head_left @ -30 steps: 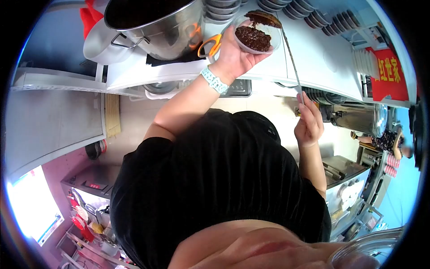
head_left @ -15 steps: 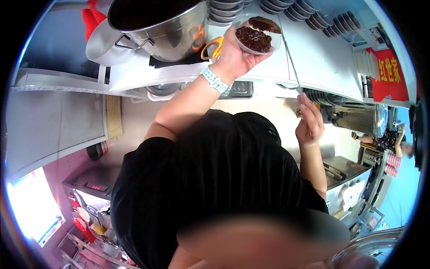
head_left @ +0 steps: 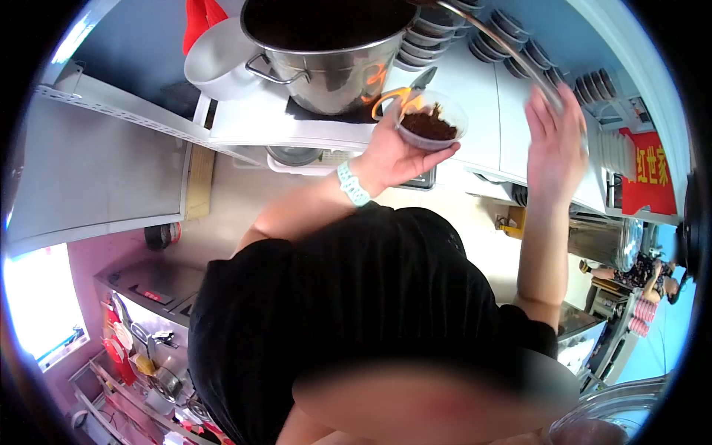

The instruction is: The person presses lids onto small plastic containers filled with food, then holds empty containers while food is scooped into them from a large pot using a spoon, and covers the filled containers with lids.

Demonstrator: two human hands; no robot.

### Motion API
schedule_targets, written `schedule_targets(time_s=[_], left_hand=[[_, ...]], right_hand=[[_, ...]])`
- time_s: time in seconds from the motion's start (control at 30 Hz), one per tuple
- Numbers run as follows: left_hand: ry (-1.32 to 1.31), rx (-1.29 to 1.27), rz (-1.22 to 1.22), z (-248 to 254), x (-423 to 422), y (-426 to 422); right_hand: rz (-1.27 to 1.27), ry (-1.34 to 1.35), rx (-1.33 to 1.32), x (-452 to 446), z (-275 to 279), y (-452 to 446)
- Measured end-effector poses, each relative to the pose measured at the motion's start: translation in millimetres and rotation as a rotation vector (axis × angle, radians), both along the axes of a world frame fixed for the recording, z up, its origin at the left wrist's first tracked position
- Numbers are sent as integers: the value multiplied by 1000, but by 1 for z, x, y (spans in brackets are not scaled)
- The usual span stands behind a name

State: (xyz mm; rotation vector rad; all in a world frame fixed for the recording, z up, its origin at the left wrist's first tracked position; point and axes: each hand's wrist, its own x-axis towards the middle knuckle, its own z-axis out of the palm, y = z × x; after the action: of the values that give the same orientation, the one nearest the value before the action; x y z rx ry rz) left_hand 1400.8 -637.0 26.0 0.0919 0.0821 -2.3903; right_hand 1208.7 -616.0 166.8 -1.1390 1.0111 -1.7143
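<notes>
My left hand (head_left: 393, 159), with a pale green watch band on its wrist, holds a clear plastic bowl (head_left: 429, 142) from below and the side. Dark brown, wet-looking food (head_left: 432, 126) lies in the bowl. My right hand (head_left: 558, 144), slightly blurred, is closed round the long metal handle of a ladle (head_left: 512, 50). The handle slants up and left to the rim of a large steel pot (head_left: 334, 78); the ladle's head is mostly cut off by the frame's top. Dark contents show inside the pot. Orange-handled scissors (head_left: 404, 95) are just behind the bowl.
Stacked bowls (head_left: 426, 41) stand right of the pot, with more stacks (head_left: 512, 33) along the back of the white counter (head_left: 486, 122). A white tub (head_left: 222, 63) is left of the pot. Another person (head_left: 644, 276) is far off at right.
My right hand has risen, taking the ladle from over the bowl to the pot's rim. The bowl is lower in view, with dark food heaped in it. The view has shifted.
</notes>
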Motion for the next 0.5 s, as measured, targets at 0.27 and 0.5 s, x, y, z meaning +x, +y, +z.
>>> schedule_targets(time_s=[0.27, 0.5], left_hand=[[-30, 60, -63, -16, 35, 20], [-8, 11, -159, -16, 16, 25]], right_hand=[[243, 176, 254, 90, 25, -109], [45, 381, 9, -29, -3, -42]])
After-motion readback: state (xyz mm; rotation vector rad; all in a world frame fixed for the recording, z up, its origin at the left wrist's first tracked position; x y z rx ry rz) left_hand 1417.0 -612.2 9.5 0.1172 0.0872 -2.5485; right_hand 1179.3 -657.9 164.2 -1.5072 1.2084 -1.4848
